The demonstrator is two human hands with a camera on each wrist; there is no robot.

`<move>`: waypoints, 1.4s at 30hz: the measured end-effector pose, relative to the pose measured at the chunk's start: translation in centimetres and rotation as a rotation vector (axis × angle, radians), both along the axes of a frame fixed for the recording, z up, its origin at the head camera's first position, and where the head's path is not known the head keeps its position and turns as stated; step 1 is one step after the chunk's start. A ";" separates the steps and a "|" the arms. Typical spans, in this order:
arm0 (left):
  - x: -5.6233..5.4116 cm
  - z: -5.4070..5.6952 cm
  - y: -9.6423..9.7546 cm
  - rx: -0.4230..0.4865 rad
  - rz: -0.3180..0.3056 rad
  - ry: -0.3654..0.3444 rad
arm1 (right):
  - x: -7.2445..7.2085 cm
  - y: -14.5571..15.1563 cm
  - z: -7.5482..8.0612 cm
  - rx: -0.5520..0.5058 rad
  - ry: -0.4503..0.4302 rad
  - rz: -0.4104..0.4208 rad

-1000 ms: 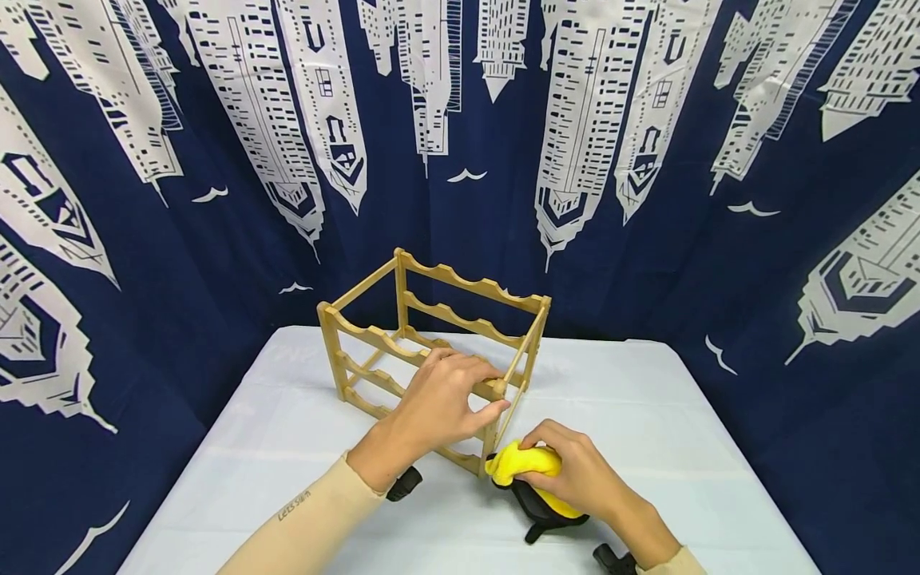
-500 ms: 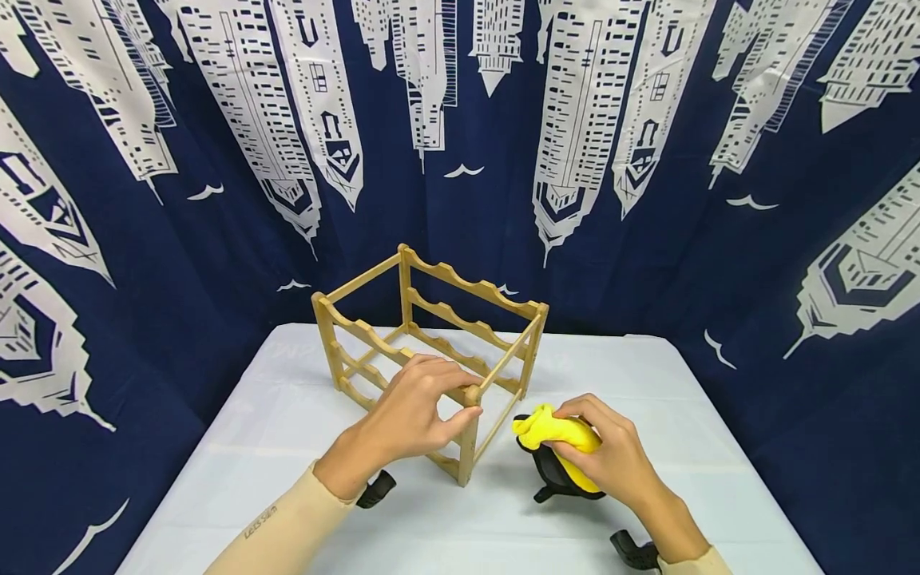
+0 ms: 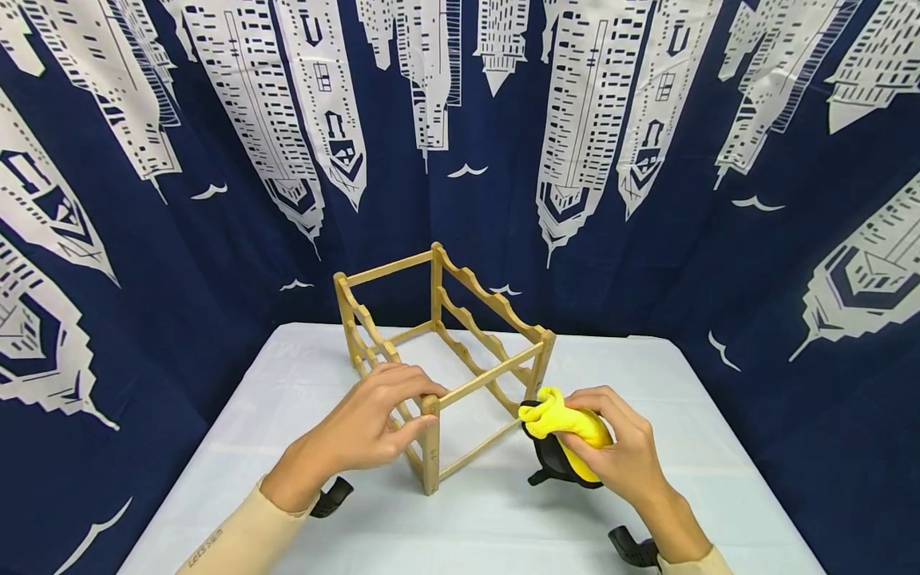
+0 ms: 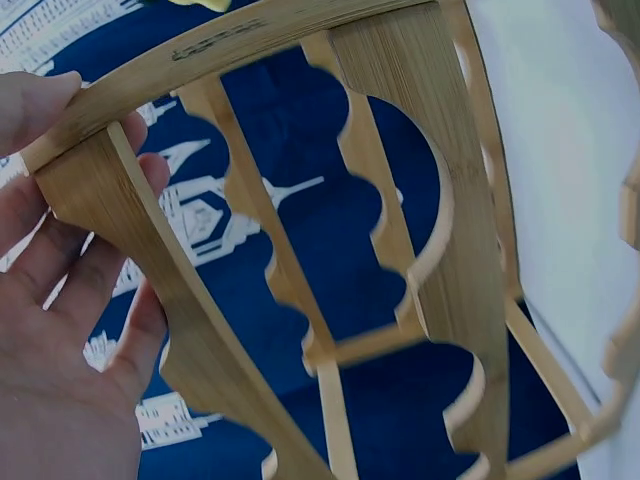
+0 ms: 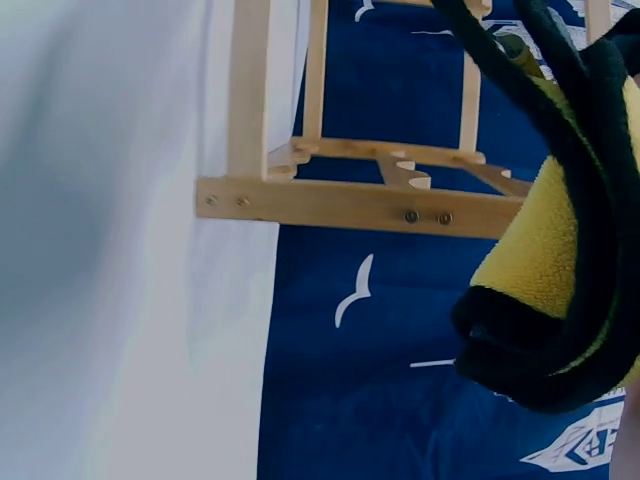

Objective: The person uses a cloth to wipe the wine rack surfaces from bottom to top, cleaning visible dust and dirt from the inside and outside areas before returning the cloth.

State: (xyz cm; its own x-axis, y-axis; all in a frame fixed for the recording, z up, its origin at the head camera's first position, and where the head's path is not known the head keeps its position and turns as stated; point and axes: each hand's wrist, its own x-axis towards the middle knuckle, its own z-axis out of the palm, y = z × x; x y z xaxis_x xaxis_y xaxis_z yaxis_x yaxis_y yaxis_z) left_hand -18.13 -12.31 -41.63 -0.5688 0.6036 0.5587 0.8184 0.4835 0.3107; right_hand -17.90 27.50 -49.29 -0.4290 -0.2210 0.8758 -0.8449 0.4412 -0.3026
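A light wooden wine rack (image 3: 491, 374) with scalloped rails stands on the table, one end turned towards me. My left hand (image 3: 362, 419) grips the top of its near left post, fingers over the top rail. In the left wrist view, the thumb lies on one side of the post (image 4: 200, 50) and the fingers reach behind it. My right hand (image 3: 621, 439) holds a bunched yellow cloth (image 3: 557, 417) with black edging beside the rack's near right post. Fleecy yellow folds of this cloth (image 5: 530, 240) fill the right of the right wrist view, with most of the hand hidden.
A white cloth covers the table (image 3: 489, 527). Behind it hangs a navy curtain (image 3: 481, 216) printed with white buildings and birds. Black wrist-camera mounts show under the left wrist (image 3: 332, 497) and right wrist (image 3: 634, 548).
The rack has turned, its near left corner swinging left with my left hand. My right hand has moved right and slightly away from me with the cloth.
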 end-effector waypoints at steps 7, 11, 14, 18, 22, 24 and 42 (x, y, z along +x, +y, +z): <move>0.0 0.0 -2.1 0.007 -0.024 -0.056 | 0.1 -0.1 0.6 -0.032 0.055 0.000; -0.2 -0.1 -3.2 0.010 -0.034 -0.101 | 0.4 -0.5 1.1 -0.037 0.089 0.011; -0.3 -0.1 -4.0 0.006 -0.024 -0.140 | 0.7 -0.9 1.6 -0.039 0.114 0.030; -0.6 -0.1 -5.2 0.003 -0.023 -0.152 | 1.1 -1.6 2.3 -0.034 0.131 0.062; -1.0 -0.2 -6.2 0.010 -0.020 -0.129 | 1.4 -2.8 3.3 -0.017 0.125 0.085; -1.2 -0.3 -6.6 0.015 -0.014 -0.108 | 1.6 -3.6 3.7 -0.012 0.121 0.095; -2.4 -0.6 -9.9 0.076 0.057 -0.069 | 1.9 -9.8 3.5 0.107 0.173 0.170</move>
State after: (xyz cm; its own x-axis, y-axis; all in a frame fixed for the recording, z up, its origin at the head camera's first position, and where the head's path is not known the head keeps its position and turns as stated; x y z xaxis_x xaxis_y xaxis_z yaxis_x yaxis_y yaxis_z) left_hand -20.55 -22.26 -42.25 -0.6399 0.5261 0.5601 0.7653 0.5016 0.4033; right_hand -15.97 17.67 -45.79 -0.2236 -0.3721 0.9009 -0.9447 0.3102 -0.1064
